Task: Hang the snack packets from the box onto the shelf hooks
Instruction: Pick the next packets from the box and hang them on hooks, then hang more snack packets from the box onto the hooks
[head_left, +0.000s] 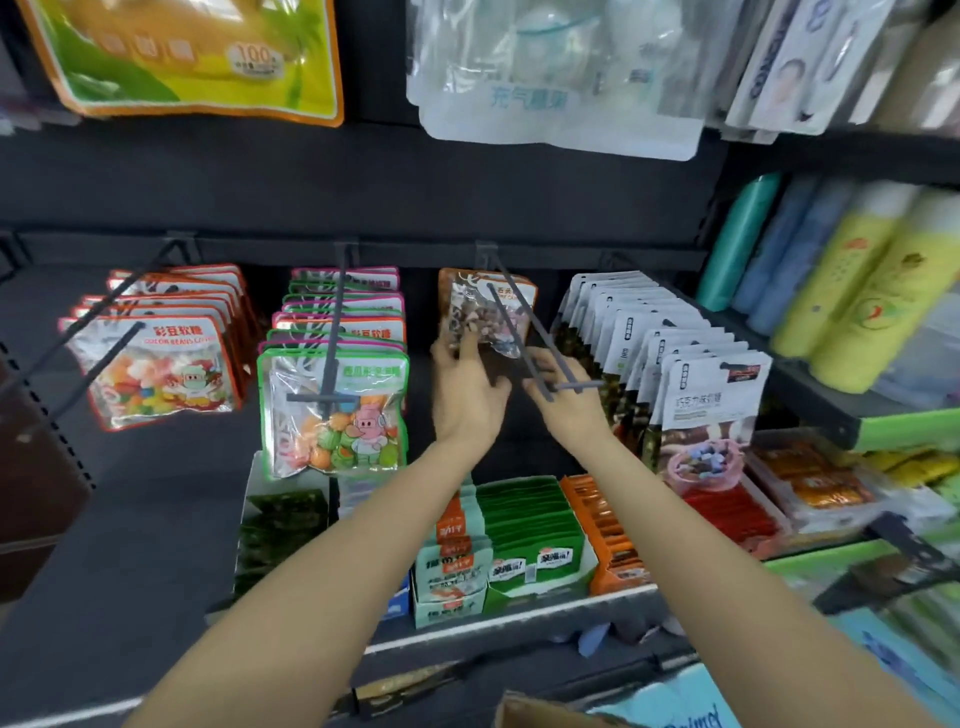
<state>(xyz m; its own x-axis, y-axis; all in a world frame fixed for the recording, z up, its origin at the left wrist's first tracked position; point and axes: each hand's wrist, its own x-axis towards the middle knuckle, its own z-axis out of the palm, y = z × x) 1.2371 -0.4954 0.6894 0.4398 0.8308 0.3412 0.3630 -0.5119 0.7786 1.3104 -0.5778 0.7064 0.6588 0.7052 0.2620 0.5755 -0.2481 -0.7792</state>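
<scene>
The packet (485, 312) looks light and limp: a thin plastic pouch with loose small pieces inside, so it should sag and swing from whatever point carries it. The film looks glossy and probably slick, and the contents may shift when it tilts. The safest hold is likely at the stiffer sealed edges, with the top strip kept free, since the hang hole must be there; the hole itself cannot be made out.

It has an orange border, a clear window showing mixed brown, white and pinkish bits, and a white label patch at the upper right. It hangs far back on the hook (524, 332), the third from the left, well behind the hook's near tip and crossbar. No other packet shows on that hook.

The left hand (467, 395) holds the packet's lower left edge, fingers curled onto the film. The right hand (563, 400) is at the hook's near end, fingers bent around the prongs just behind the crossbar; whether it also touches the packet cannot be told.

The box (550, 714) shows only as a cardboard corner at the near edge.
</scene>
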